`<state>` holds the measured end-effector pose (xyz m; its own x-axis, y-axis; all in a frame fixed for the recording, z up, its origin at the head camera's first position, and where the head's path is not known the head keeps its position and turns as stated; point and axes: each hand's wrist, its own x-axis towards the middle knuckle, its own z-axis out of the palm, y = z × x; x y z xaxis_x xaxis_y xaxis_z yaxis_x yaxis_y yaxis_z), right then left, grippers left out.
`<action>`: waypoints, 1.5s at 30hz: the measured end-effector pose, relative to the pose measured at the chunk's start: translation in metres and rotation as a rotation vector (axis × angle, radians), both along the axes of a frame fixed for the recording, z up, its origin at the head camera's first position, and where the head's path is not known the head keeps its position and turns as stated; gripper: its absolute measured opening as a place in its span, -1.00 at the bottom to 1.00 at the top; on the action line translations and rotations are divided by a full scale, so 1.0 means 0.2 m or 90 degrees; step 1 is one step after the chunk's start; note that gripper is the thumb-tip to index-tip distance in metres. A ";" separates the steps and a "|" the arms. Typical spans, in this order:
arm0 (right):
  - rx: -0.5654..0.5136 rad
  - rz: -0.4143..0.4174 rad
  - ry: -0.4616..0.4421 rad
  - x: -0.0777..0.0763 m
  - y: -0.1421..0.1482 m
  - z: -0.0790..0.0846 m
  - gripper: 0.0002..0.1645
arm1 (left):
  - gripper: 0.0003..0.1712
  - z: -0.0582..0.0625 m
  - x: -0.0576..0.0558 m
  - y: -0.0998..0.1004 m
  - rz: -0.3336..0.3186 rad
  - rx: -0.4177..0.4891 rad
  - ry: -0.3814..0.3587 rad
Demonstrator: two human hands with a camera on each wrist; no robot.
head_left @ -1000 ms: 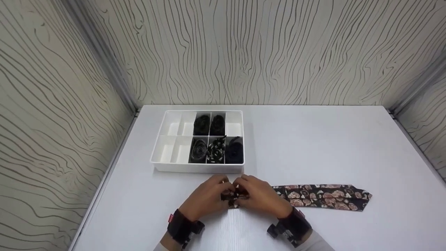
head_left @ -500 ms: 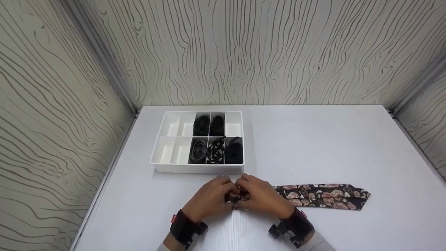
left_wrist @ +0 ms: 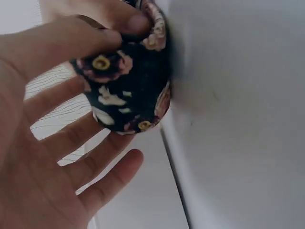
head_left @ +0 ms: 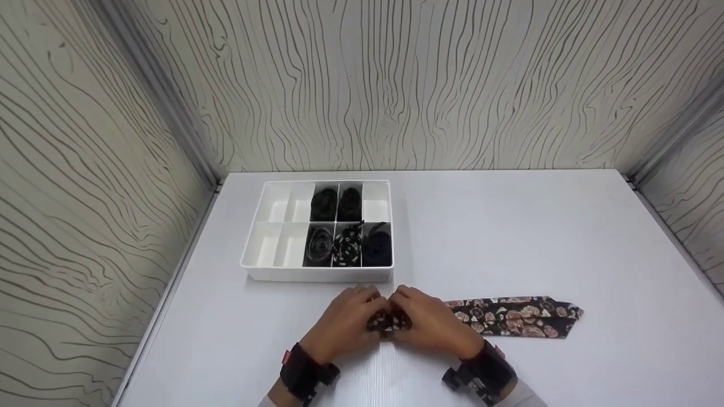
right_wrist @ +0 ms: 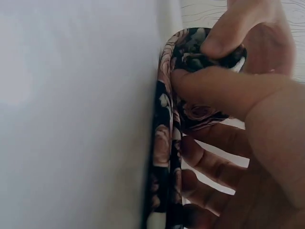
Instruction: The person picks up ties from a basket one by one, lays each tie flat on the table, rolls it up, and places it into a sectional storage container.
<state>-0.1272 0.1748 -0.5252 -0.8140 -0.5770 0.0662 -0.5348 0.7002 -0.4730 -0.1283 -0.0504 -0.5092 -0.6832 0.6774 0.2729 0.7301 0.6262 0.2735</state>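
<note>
A black floral necktie with pink roses lies along the table, its pointed wide end to the right. Its other end is wound into a roll, which both hands hold on edge at the table in front of the box. My left hand grips the roll's left side, thumb across the near face and fingers behind. From the right, my right hand pinches the roll between thumb and fingers. In the right wrist view the unrolled strip runs from the roll past the right fingertips.
A white divided box stands just beyond the hands. Several dark rolled neckties sit in its compartments, including a black-and-white patterned one and a navy one. Wood-grain-patterned panels rise behind the table and at both sides.
The necktie's pointed end has slid left toward the hands, and more of the roll shows between them. Both hands have shifted slightly to the right and stay on the roll.
</note>
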 end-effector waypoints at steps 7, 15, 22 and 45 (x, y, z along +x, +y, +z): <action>-0.001 -0.005 0.000 0.00 0.01 0.01 -0.43 | -0.52 0.00 0.01 0.01 0.004 -0.012 -0.037; -0.011 -0.024 -0.047 0.00 0.02 0.02 -0.45 | -0.56 0.00 0.00 0.01 0.002 -0.008 -0.026; -0.021 -0.004 -0.036 0.00 0.03 0.01 -0.39 | -0.58 0.01 0.01 0.02 0.000 -0.018 -0.047; -0.028 -0.011 -0.078 0.07 0.08 0.00 -0.25 | -0.56 0.01 0.03 0.06 -0.005 -0.055 0.002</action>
<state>-0.1138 0.1899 -0.5243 -0.8273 -0.5616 -0.0092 -0.4591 0.6856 -0.5650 -0.1228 -0.0376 -0.5076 -0.6769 0.7039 0.2152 0.7359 0.6417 0.2159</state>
